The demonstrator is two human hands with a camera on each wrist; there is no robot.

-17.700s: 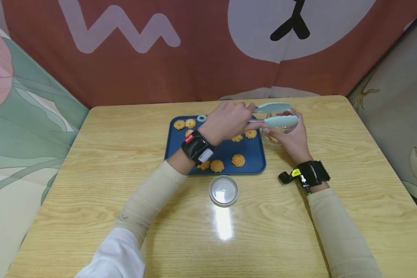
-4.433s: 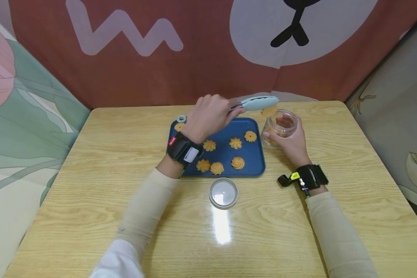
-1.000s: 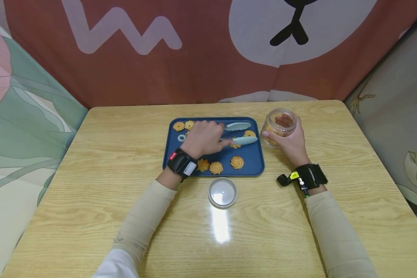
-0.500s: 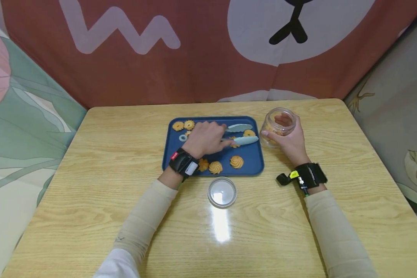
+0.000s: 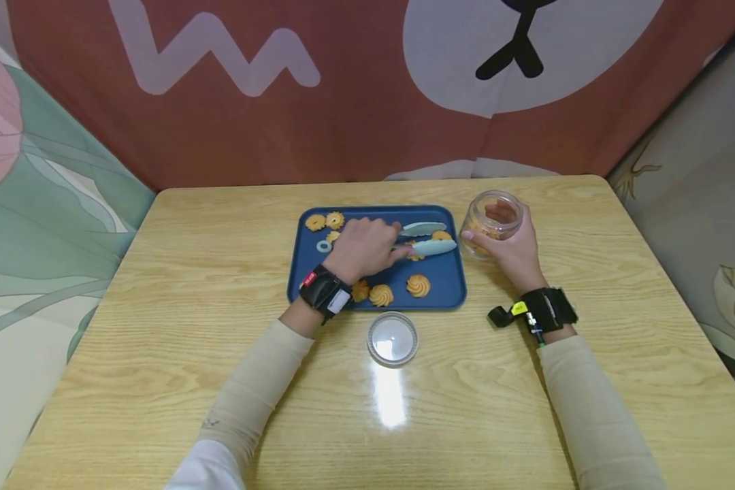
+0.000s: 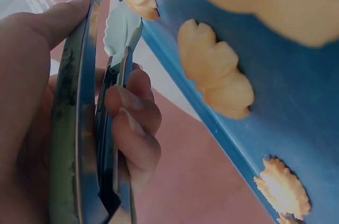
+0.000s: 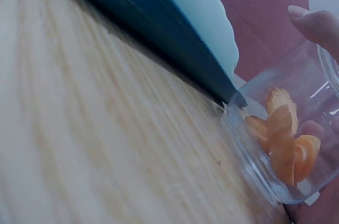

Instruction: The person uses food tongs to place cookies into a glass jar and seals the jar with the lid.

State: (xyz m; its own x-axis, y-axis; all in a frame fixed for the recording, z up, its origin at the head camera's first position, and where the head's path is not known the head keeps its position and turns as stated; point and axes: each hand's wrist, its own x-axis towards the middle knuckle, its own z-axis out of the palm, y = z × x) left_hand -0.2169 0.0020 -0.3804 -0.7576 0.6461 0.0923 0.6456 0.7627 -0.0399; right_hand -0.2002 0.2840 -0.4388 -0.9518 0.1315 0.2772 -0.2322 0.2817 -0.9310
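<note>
My left hand [image 5: 364, 248] holds a pair of tongs [image 5: 435, 247] with pale blue scalloped tips, low over the blue tray [image 5: 447, 292]. Thumb and fingers lie on opposite arms of the tongs [image 6: 85, 102], whose tips are spread apart. Near the lower tip is one ridged cookie [image 5: 415, 256], partly covered by it; another cookie [image 5: 441, 235] shows between the tips at the tray's right end. My right hand [image 5: 520, 255] grips a clear, lidless jar [image 5: 474, 221] standing just right of the tray. Several cookies [image 7: 280, 139] lie inside, at the jar's bottom.
More cookies sit on the tray, including a swirled cookie [image 5: 418, 286] at the front and a round cookie [image 5: 315, 222] at the back left. A round clear lid [image 5: 393, 338] lies on the wooden table [image 5: 220, 272] before the tray. A patterned curtain [image 5: 355, 136] hangs behind.
Earlier the tongs pinched a cookie beside the jar's mouth; since then they have moved left over the tray and spread. Over the last second they barely shift. The right hand keeps its hold.
</note>
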